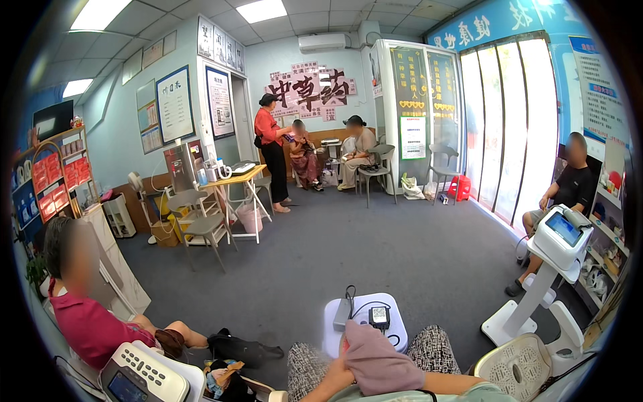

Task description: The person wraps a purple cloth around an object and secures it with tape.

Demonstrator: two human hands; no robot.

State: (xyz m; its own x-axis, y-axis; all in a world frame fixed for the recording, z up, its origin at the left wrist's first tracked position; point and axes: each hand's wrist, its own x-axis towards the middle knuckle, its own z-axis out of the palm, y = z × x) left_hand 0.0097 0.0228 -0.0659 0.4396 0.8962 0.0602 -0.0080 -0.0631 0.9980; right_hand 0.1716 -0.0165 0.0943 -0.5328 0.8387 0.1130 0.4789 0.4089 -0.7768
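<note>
My left hand (335, 374) grips the left edge of a mauve cloth (379, 359) above my lap. From the right, my right forearm (449, 384) runs under this cloth, which hides the right hand. A small red patch shows by the cloth's left edge. Just beyond my knees stands a white stool (394, 301). On its top lie a grey box-shaped device (343, 312) with a cable and a black power adapter (379, 317) bearing a printed label. My patterned trousers (436, 349) show on both sides of the cloth.
Close on my left are a keypad device (145, 374), a black bag (243, 346) and a seated person (95, 321). A white screen device (562, 236) on a stand and a beige perforated chair seat (515, 362) are at right. Several people sit or stand farther off.
</note>
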